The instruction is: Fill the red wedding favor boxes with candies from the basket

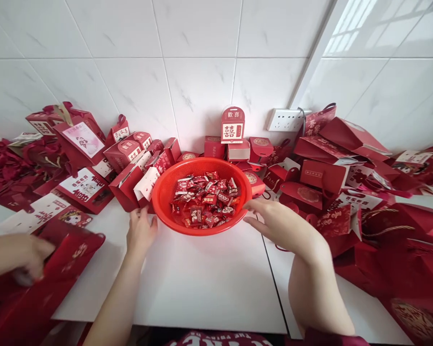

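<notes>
A white surface [198,288] carries everything, its back edge along the wall. Piled red boxes and bags [324,178] crowd its right side; another heap of red packets [81,132] fills its back-left corner. Toward the left end of the front edge, a co-worker's blurred hand [31,254] is at a large red bag [67,269]; its grip cannot be told. The red plastic basket [202,232] sits mid-surface, nearer the back edge than the front. At its right rim is the right hand [265,216], thumb and forefinger parted. The left hand [141,228], loosely curled with its thumb apart, is beside the basket's left side; whether it touches the box behind is unclear. Small wrapped sweets [205,199] lie heaped inside the basket.
</notes>
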`<action>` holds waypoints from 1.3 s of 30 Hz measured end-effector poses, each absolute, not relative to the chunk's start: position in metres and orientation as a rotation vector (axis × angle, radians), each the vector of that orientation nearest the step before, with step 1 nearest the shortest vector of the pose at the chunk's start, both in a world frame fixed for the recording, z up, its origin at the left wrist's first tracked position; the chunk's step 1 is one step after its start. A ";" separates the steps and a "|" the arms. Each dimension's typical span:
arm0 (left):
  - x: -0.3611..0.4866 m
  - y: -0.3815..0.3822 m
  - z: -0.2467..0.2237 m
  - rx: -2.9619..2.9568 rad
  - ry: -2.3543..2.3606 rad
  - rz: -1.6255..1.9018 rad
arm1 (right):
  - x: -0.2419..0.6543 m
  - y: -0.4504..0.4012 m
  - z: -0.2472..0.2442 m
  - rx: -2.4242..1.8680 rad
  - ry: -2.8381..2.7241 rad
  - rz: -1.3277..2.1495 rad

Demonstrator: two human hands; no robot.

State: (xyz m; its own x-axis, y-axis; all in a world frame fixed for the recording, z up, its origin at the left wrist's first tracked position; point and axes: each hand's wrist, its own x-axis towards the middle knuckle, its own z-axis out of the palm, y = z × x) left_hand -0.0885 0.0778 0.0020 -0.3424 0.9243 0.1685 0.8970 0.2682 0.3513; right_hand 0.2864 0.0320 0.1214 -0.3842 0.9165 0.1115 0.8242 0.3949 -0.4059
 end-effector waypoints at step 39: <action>0.056 0.091 0.080 2.492 0.955 0.141 | 0.380 -0.029 0.079 -1.960 -1.506 0.151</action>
State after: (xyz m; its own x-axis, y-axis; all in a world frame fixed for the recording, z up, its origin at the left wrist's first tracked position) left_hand 0.0556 0.0910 0.0798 0.7532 0.6542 -0.0684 0.6064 -0.6503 0.4576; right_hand 0.3804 -0.0295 0.0786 0.3325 0.8976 0.2894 0.8223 -0.1258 -0.5549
